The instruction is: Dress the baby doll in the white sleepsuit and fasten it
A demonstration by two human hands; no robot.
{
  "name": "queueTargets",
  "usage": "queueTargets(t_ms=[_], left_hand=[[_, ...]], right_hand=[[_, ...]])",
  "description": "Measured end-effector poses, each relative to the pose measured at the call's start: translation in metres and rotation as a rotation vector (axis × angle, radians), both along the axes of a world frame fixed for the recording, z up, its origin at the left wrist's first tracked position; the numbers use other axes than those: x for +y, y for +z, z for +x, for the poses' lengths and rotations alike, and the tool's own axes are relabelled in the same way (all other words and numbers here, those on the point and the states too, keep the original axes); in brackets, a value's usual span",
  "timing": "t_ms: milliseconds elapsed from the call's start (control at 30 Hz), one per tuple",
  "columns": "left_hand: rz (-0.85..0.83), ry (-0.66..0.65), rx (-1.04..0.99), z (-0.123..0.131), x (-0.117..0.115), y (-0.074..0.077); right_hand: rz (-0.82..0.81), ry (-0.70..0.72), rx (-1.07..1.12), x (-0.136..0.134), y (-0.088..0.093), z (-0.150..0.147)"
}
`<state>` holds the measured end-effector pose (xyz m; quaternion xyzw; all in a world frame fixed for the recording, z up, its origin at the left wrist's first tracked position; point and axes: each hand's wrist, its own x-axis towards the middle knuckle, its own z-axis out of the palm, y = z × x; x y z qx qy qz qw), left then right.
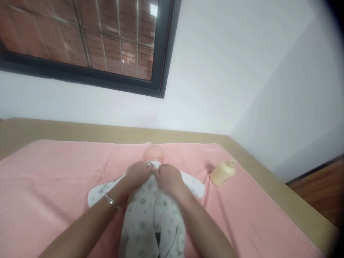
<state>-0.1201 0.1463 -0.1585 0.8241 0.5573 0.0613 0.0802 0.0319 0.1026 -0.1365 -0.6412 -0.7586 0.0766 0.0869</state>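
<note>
A white baby garment [143, 209] with small green and grey prints covers what looks like a baby doll, lying on its back with its smooth head [154, 153] away from me. The sleeves spread out to both sides. At the collar, my left hand [139, 173] pinches the fabric with bent fingers. My right hand [170, 176] grips the collar edge just beside it, the two hands almost touching. A silver bracelet [112, 201] circles my left wrist. Most of the doll's body is hidden under the cloth and my hands.
Beneath everything lies a pink sheet [67, 168] with some creases, on a tan surface [80, 129]. A baby bottle [222, 173] with pale yellow contents lies tilted on the sheet at the right. Behind are a white wall [204, 71] and a dark-framed barred window [113, 80].
</note>
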Motion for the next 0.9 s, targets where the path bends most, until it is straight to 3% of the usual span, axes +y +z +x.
queueTargets(t_ms=[100,300,400,600,767,900], left_hand=[[-0.068,0.049,-0.078,-0.003,0.005,-0.004],[-0.001,0.076,0.056,0.011,-0.015,-0.005],[-0.012,0.085,0.041,0.012,-0.017,-0.006],[0.066,-0.032,0.032,0.002,-0.007,-0.006],[0.142,0.096,0.033,0.013,-0.018,-0.007],[0.216,0.072,0.089,0.021,-0.027,-0.009]], right_hand=[[-0.001,-0.042,0.000,0.004,-0.003,-0.001],[-0.174,-0.057,0.110,0.033,-0.016,0.018],[-0.131,-0.036,0.080,0.027,-0.013,0.018],[-0.023,-0.025,-0.069,0.005,-0.002,0.004],[-0.089,-0.024,-0.019,0.020,-0.010,0.015],[-0.151,-0.038,0.048,0.030,-0.016,0.020]])
